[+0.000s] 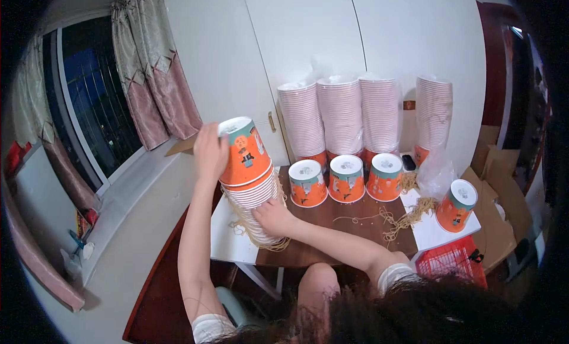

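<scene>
- Left hand (210, 151) curves its fingers against the upper orange-and-teal paper cup (248, 160), at the cup's nine o'clock, grasping it, thumb side mostly hidden
- Right hand (274, 218), between four and five o'clock from the left, has its fingers bent against the ribbed white rims below; whether they clench or only press, I cannot tell
- That cup tops the stack of upside-down cups (242, 203), which tilts toward eleven o'clock near the edge of the table (314, 240)
- Tan bands (274, 247) show by the stack's foot
- At three o'clock from the stack, three upturned cups (346, 184) sit in a row
- Between one and two o'clock, three tall wrapped stacks (339, 115) stand behind them
- Farther toward three o'clock, a band tangle (418, 210) and a lone upturned cup (453, 216)
- Toward four o'clock, a red basket (447, 262)
- At ten o'clock, a window (89, 89)
</scene>
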Action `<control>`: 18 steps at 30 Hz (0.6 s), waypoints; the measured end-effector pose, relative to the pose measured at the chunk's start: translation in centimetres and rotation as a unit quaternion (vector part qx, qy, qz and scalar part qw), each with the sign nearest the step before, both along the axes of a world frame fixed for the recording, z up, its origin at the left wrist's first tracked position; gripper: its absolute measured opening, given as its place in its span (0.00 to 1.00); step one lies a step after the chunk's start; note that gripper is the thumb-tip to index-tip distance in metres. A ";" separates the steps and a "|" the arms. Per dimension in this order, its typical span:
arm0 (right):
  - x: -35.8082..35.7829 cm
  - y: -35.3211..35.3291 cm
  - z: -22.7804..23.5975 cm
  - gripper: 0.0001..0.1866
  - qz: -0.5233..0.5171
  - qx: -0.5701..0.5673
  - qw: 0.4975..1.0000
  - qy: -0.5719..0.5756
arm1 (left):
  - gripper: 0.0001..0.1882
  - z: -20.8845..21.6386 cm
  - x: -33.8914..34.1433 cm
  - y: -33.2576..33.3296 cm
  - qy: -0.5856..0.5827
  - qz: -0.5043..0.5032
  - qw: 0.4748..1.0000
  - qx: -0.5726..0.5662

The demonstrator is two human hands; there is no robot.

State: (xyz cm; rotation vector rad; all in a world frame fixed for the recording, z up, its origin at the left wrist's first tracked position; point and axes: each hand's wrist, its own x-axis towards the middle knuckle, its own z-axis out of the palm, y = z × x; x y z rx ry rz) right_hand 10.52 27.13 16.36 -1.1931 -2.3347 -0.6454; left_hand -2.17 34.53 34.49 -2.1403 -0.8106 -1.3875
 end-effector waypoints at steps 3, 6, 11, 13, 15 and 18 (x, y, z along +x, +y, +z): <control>-0.4 -0.2 -0.6 0.22 -0.007 -0.042 0.999 0.019 | 0.18 -0.5 2.6 -0.7 0.067 0.073 0.995 -0.016; 0.0 -0.3 -1.4 0.23 0.013 -0.037 0.998 0.056 | 0.15 -1.3 3.0 -0.7 0.064 0.091 0.993 -0.033; 0.6 -2.4 -1.5 0.23 0.064 0.036 0.993 0.090 | 0.16 -1.8 2.8 -0.3 0.073 0.085 0.994 -0.006; 1.0 -4.2 -1.4 0.23 0.103 0.010 0.988 0.116 | 0.17 -1.8 3.2 -0.6 0.083 0.089 0.991 -0.053; 1.5 -6.2 -1.5 0.21 0.109 -0.089 0.984 0.110 | 0.18 -2.1 3.6 -0.9 0.084 0.129 0.987 0.036; 3.6 -8.9 -4.0 0.16 0.151 -0.154 0.971 0.103 | 0.18 -3.9 8.3 -3.1 0.113 0.052 0.988 0.096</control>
